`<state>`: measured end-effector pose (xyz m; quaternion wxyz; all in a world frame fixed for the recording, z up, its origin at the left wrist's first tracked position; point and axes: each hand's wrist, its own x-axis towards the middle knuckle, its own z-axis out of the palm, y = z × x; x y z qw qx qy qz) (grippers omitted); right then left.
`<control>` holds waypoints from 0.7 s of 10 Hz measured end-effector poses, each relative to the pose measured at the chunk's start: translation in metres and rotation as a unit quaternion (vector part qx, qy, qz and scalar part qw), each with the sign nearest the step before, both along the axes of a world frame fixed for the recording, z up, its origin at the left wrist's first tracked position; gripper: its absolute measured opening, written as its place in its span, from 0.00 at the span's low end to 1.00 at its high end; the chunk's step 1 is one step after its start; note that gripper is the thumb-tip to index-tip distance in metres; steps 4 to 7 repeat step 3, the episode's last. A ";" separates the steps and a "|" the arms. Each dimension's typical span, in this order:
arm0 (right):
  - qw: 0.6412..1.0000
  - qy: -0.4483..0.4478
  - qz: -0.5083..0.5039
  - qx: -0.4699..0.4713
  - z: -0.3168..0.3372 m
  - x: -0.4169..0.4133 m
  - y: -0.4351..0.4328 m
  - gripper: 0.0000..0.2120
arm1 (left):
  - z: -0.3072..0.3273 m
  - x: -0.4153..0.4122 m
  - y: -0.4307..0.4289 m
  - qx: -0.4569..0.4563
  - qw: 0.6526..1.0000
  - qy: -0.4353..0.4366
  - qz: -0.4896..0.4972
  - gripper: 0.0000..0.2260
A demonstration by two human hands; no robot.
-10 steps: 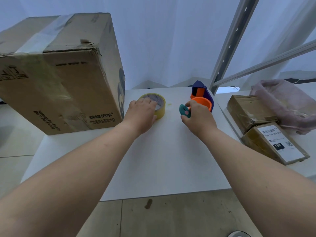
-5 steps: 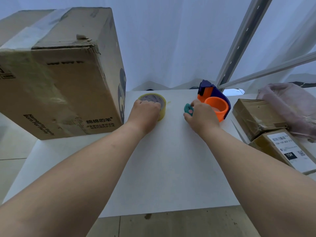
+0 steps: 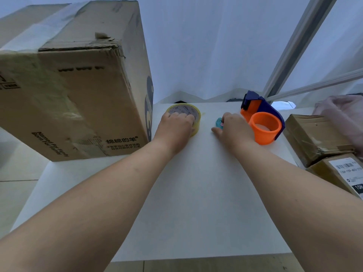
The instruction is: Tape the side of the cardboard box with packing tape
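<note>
A large worn cardboard box [image 3: 74, 91] stands on the left of the white table [image 3: 196, 193], with clear tape along its top. A yellowish roll of packing tape [image 3: 183, 111] lies flat just right of the box. My left hand [image 3: 173, 128] rests on the roll, fingers curled over its near rim. My right hand [image 3: 232, 128] covers a small teal object [image 3: 218, 122] on the table, fingers closed on it. An orange and blue tape dispenser [image 3: 262, 122] stands right beside that hand.
Two taped brown parcels [image 3: 318, 138], one with a shipping label [image 3: 347, 169], lie at the right edge, with a pinkish bag [image 3: 345, 112] behind them. A white curtain hangs at the back. A metal frame [image 3: 294, 46] rises at the right. Tiled floor lies below the near table edge.
The view has moved closer and tilted. Both hands stay where they were, the left on the tape roll and the right on the teal object.
</note>
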<state>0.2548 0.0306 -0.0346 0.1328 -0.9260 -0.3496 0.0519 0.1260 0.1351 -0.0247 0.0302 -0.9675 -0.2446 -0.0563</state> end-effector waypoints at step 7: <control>0.999 -0.032 0.028 -0.020 0.032 -0.021 -0.026 0.21 | 0.024 -0.027 -0.014 -0.067 0.996 0.052 -0.017 0.20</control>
